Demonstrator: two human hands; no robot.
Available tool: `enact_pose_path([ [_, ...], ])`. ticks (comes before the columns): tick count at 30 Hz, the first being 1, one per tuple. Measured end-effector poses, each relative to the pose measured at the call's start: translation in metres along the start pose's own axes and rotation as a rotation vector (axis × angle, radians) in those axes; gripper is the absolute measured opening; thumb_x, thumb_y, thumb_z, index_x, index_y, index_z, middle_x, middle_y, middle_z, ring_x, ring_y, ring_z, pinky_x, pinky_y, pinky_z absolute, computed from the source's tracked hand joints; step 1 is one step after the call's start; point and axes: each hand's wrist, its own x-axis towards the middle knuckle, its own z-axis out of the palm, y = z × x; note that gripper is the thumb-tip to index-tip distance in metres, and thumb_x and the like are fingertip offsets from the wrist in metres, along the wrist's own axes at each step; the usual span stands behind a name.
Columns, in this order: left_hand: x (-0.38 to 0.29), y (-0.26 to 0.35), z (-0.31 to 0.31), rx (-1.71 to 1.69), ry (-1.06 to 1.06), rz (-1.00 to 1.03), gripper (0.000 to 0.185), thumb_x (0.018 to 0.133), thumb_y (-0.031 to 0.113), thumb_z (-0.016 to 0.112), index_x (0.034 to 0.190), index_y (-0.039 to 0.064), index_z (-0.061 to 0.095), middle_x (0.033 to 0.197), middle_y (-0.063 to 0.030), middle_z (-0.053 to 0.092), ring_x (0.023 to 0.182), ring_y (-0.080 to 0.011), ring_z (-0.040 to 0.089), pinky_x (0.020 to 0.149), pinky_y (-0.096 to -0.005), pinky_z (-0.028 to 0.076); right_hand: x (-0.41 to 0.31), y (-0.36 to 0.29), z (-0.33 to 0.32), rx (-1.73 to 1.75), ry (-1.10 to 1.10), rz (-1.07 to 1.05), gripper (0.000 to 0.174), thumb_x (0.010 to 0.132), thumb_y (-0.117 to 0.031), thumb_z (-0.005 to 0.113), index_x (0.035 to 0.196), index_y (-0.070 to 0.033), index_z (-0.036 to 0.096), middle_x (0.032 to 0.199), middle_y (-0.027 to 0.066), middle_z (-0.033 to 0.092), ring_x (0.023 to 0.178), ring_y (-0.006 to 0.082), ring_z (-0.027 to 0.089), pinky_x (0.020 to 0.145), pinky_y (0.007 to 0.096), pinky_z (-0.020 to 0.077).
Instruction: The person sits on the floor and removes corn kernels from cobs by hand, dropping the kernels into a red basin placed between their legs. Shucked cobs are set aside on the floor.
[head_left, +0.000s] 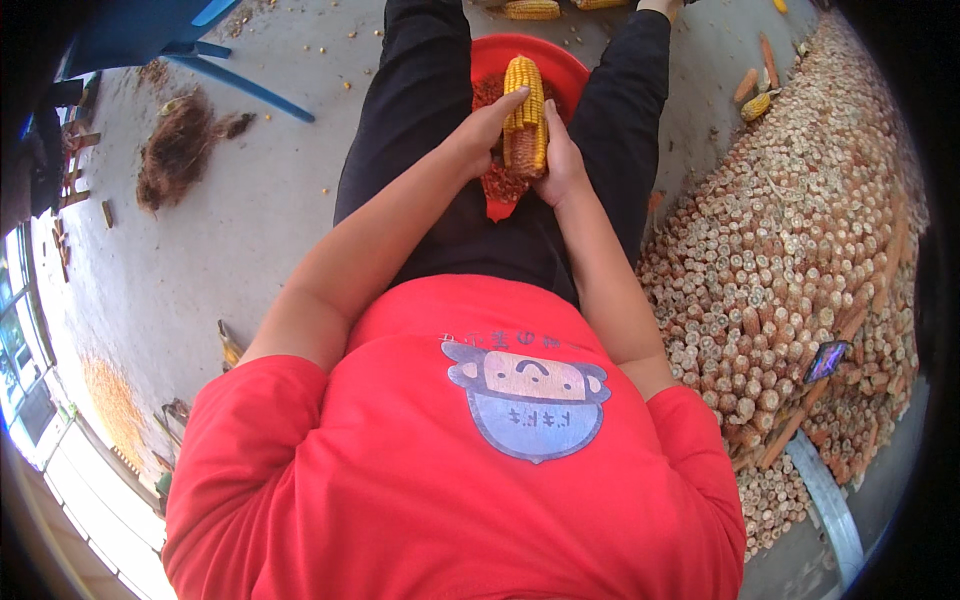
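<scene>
Between my hands is a yellow corn ear (525, 97), upright in the picture, with its lower part stripped of kernels on the near face and kernels left along its right edge. My left hand (561, 154) holds it from the right side, around its lower half. My right hand (491, 127) grips it from the left, the thumb lying on the kernels. The ear is above a red plastic basin (491, 51) between my legs, which holds reddish bits of chaff or kernels that I cannot make out clearly.
A large stack of bare corn cobs (780, 255) stands at the right, with a phone (826, 361) on it. Several corn ears (531, 10) lie beyond the basin. A blue chair leg (240, 86) and a heap of corn silk (178, 150) are at the left.
</scene>
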Motion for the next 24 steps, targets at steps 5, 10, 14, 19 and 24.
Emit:
enact_pose_path([
  [5, 0.014, -0.003, -0.017, 0.005, -0.026, 0.084, 0.044, 0.089, 0.036, 0.059, 0.115, 0.001, 0.052, 0.100, -0.0080, 0.061, 0.088, -0.0176, 0.062, 0.078, -0.0334, 0.052, -0.001, 0.010, -0.004, -0.065, -0.028, -0.076, 0.043, 0.095, -0.035, 0.047, 0.126, -0.005, 0.047, 0.112, 0.0069, 0.057, 0.098, 0.0169, 0.058, 0.086, 0.0317, 0.0475],
  [10, 0.022, -0.010, -0.018, 0.049, 0.032, 0.172, 0.052, 0.082, 0.036, 0.069, 0.111, -0.003, 0.052, 0.097, -0.0116, 0.061, 0.085, -0.0180, 0.061, 0.072, -0.0323, 0.051, 0.004, 0.015, -0.009, -0.310, -0.004, -0.184, 0.045, 0.094, -0.030, 0.052, 0.128, -0.001, 0.044, 0.116, 0.0075, 0.054, 0.104, 0.0142, 0.055, 0.089, 0.0278, 0.0439],
  [14, 0.026, -0.012, -0.021, 0.040, 0.024, 0.188, 0.053, 0.081, 0.036, 0.069, 0.111, -0.004, 0.051, 0.097, -0.0118, 0.060, 0.085, -0.0182, 0.061, 0.073, -0.0321, 0.051, 0.008, 0.016, -0.010, -0.274, -0.057, -0.159, 0.046, 0.093, -0.026, 0.053, 0.129, 0.000, 0.042, 0.118, 0.0083, 0.053, 0.106, 0.0142, 0.054, 0.091, 0.0273, 0.0426],
  [19, 0.026, -0.009, -0.019, 0.017, 0.056, 0.160, 0.054, 0.081, 0.037, 0.070, 0.112, -0.004, 0.050, 0.098, -0.0117, 0.060, 0.086, -0.0183, 0.061, 0.074, -0.0324, 0.051, 0.008, 0.014, -0.010, -0.211, -0.092, -0.122, 0.043, 0.092, -0.019, 0.049, 0.130, 0.000, 0.040, 0.117, 0.0079, 0.053, 0.105, 0.0148, 0.054, 0.091, 0.0285, 0.0424],
  [24, 0.028, -0.011, -0.019, -0.003, 0.053, 0.172, 0.055, 0.081, 0.037, 0.070, 0.113, -0.003, 0.050, 0.099, -0.0112, 0.060, 0.086, -0.0183, 0.061, 0.073, -0.0326, 0.051, 0.005, 0.011, -0.010, -0.133, -0.129, -0.082, 0.043, 0.091, -0.019, 0.047, 0.129, -0.001, 0.041, 0.116, 0.0075, 0.054, 0.105, 0.0160, 0.055, 0.091, 0.0301, 0.0435],
])
